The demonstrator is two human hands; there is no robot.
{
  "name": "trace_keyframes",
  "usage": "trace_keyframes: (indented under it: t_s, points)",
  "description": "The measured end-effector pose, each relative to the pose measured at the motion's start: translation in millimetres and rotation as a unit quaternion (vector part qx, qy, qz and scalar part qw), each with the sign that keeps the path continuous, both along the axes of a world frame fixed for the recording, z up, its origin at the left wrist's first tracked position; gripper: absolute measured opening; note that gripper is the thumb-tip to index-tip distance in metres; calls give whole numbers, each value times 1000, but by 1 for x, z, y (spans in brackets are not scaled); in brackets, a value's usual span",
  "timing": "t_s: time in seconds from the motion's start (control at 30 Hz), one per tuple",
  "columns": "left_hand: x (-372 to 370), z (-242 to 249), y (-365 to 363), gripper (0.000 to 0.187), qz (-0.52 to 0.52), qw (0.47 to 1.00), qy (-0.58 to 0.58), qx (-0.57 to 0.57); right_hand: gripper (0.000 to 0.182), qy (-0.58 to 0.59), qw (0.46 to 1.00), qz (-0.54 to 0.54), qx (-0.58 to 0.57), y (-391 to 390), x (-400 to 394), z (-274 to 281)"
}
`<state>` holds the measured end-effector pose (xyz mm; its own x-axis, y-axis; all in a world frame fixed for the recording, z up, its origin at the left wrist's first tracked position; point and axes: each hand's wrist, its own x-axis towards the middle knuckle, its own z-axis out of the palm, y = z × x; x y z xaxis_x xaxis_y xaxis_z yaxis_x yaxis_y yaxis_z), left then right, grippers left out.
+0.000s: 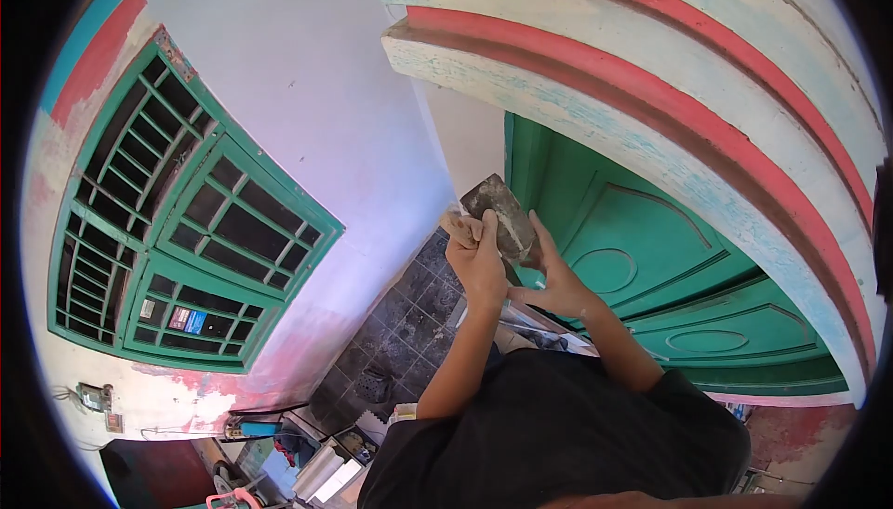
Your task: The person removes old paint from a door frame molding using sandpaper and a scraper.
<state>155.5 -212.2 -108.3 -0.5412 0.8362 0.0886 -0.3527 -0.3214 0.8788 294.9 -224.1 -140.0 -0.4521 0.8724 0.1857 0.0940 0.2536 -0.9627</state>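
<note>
A flat, dark rectangular plate (500, 214) with pale plaster-like smears is held up in front of my chest, tilted. My left hand (476, 262) is closed on its left edge, with the thumb lying along the face and the fingers curled and dusty. On the plate's lower right side, my right hand (558, 284) grips the edge, its fingers reaching up behind. Whether the plate has a handle is hidden. A small pale spot shows between the right thumb and fingers, too small to name.
Ahead stands a pale wall (344, 109) with a green barred window (219, 230) to the left. A green panelled door (623, 230) is at the right, under a red-and-white curved ledge (577, 72). Dark floor tiles (409, 309) lie below; boxes and clutter (321, 472) sit lower left.
</note>
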Motion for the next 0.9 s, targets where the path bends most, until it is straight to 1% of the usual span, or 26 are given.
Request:
trace_keyframes:
  t_s: [0.03, 0.1, 0.23, 0.3, 0.33, 0.4, 0.43, 0.47, 0.5, 0.53, 0.57, 0.6, 0.67, 0.7, 0.77, 0.9]
  points:
    - [1, 2, -2, 36, 1, 1000, -1, -1, 120, -1, 1000, 1, -1, 0, -1, -3]
    - [4, 6, -4, 33, -1, 999, -35, 0, 129, 51, 996, 38, -63, 1, -3, -4]
    - [3, -4, -1, 35, -9, 999, -37, -3, 123, 77, 994, 16, -78, 0, -7, 2]
    - [-2, -12, 2, 26, 18, 998, 52, 28, 119, 80, 993, 4, -87, -1, -3, -5]
    - [-4, -1, 1, 26, 20, 998, 51, 26, 119, 78, 993, 6, -88, -2, -1, -6]
    - [-15, 25, 1, 38, 3, 999, -37, -7, 113, 41, 998, 40, -21, -4, 4, -9]
    - [-31, 19, 13, 58, 3, 1000, -16, 7, 113, 40, 998, 41, -22, -6, 7, -9]
    - [-44, 16, 24, 59, 6, 1000, -20, 14, 108, 7, 999, 49, -9, -8, 11, -7]
    - [-55, 26, 35, 59, 8, 999, -25, 21, 103, -27, 998, 58, 3, -11, 15, -7]
    - [-75, 30, 48, 60, -34, 999, -4, 10, 103, -27, 998, 58, 3, -13, 18, -8]
    - [-91, 33, 63, 60, -76, 997, 17, -1, 99, -10, 998, 65, -21, -17, 22, -9]
    - [-99, 38, 79, 60, -75, 997, 16, 0, 95, 7, 996, 71, -45, -20, 26, -9]
    - [-107, 49, 107, 59, -165, 986, 3, 34, 93, 21, 995, 73, -62, -23, 34, -14]
    - [-107, 55, 115, 59, -165, 986, 2, 36, 92, 37, 993, 74, -79, -25, 37, -15]
    - [-105, 66, 126, 63, -233, 970, -55, 50, 91, 42, 994, 73, -74, -28, 43, -15]
    - [-103, 72, 135, 67, -259, 964, -40, 38, 89, 53, 994, 56, -76, -34, 48, -12]
